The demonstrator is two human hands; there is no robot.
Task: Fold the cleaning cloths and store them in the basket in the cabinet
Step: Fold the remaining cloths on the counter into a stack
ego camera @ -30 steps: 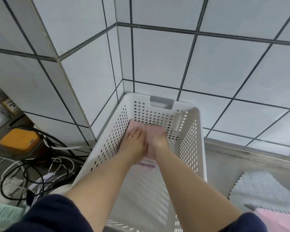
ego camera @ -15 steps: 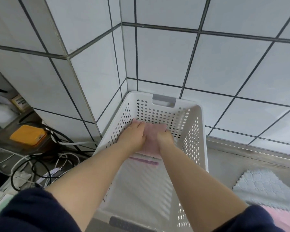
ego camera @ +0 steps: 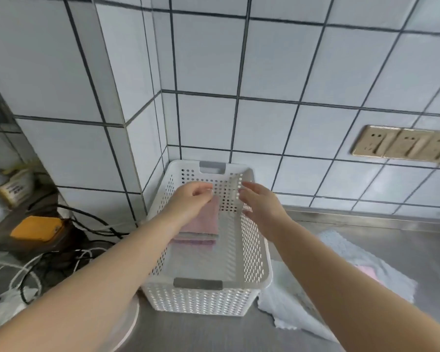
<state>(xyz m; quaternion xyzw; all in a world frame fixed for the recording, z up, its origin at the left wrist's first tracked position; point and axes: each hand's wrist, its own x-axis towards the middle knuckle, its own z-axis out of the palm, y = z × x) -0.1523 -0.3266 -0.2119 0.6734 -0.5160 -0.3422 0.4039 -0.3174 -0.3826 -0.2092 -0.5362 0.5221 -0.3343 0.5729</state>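
Cloths (ego camera: pixel 201 224), folded into a small pink and grey stack, lie on the floor of the basket (ego camera: pixel 261 275), at its far end toward the left wall. This white perforated basket stands on the steel counter (ego camera: pixel 391 240), pushed into the corner of the tiled wall (ego camera: pixel 290 72), with a grey handle slot at its near end and another at its far end.

Both hands hover above the basket's far half, empty. The left hand (ego camera: pixel 193 196) hangs over the stack with its fingers loosely curled and holds nothing; whether its fingertips touch the top cloth I cannot tell. The right hand (ego camera: pixel 261 201) is just beside it, above the basket's right wall, fingers relaxed and slightly spread, also holding nothing. The two hands are close together but apart.

Right of the basket, on the counter, lies a loose heap (ego camera: pixel 341 280) of unfolded pale cloths with a bit of pink showing in it; one edge reaches under the basket's near right corner. On the wall beyond the basket's right side sits a row of beige sockets (ego camera: pixel 404 144). Left of the basket, past the tiled corner, are tangled cables (ego camera: pixel 61 255) and an orange object (ego camera: pixel 36 228).
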